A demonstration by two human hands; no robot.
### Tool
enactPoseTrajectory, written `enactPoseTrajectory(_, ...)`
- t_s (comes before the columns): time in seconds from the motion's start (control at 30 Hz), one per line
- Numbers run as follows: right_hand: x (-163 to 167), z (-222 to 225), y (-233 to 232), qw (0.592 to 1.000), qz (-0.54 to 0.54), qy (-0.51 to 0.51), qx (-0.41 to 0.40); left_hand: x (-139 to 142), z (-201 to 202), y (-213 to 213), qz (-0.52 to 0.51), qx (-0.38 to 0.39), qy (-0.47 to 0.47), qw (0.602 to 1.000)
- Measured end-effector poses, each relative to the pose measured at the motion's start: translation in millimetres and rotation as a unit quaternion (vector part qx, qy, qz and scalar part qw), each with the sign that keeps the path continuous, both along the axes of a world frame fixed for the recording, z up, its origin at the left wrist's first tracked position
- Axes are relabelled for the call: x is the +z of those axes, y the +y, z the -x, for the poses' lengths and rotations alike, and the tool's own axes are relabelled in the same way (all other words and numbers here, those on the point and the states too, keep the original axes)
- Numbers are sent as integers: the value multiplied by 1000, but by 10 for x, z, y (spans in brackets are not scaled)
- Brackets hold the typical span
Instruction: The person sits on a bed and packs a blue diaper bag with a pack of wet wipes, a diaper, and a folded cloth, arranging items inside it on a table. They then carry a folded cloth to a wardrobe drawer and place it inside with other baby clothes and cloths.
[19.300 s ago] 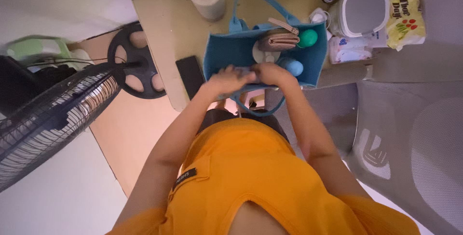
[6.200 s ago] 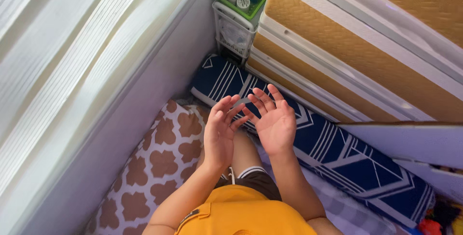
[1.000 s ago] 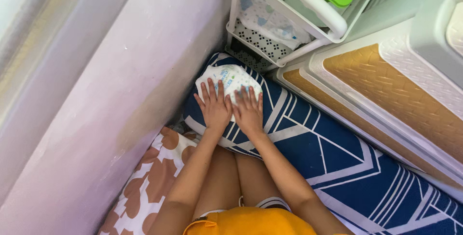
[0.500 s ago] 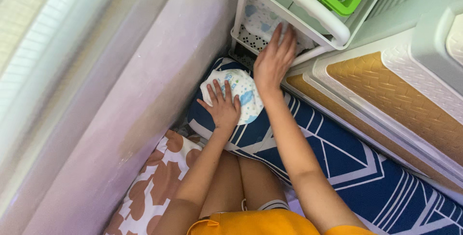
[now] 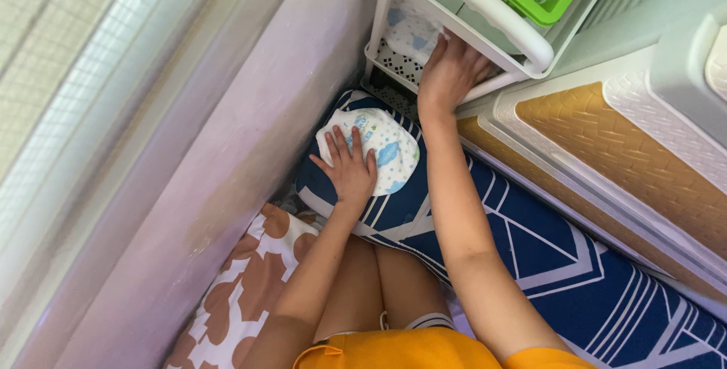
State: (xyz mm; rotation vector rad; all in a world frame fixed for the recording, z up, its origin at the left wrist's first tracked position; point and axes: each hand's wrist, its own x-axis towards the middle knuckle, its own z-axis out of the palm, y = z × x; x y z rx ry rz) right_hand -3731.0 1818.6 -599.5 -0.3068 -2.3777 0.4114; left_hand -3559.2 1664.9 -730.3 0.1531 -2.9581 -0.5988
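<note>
right hand point(image 5: 448, 74) moved deeper into white rack point(image 5: 485, 21)

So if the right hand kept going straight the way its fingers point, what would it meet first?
Probably the white patterned pack inside the white basket's lower tier. The right hand already reaches in under the rail, fingertips at or near it; depth is unclear.

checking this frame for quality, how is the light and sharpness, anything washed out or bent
Head view: soft, even daylight, brightest on the window at left, which looks washed out; faint shadows only under the white rack. The left hand on the folded diaper and the right hand reaching into the rack are reasonably sharp; wide-angle lens bends the straight edges near the frame borders.
</note>
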Motion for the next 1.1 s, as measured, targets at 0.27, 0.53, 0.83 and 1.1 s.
enactPoseTrajectory(0.27, 263, -406, -241, 995, -10, 30, 90, 346, 72, -34, -182, -29, -7, 983)
enactPoseTrajectory(0.53, -28, -1277, -428, 974, -2, 26, 226, 611, 400, 55, -824, 2, -87, 560)
enactPoseTrajectory(0.83, -630, -1862, -439, 951, 9, -84, 298, 386, 302, -35, -575, 67, 73, 812)
enactPoseTrajectory(1.1, -1181, -1916, -471, 938, -75, -226, 252, 268, 203, -147, -30, -111, 62, 991)
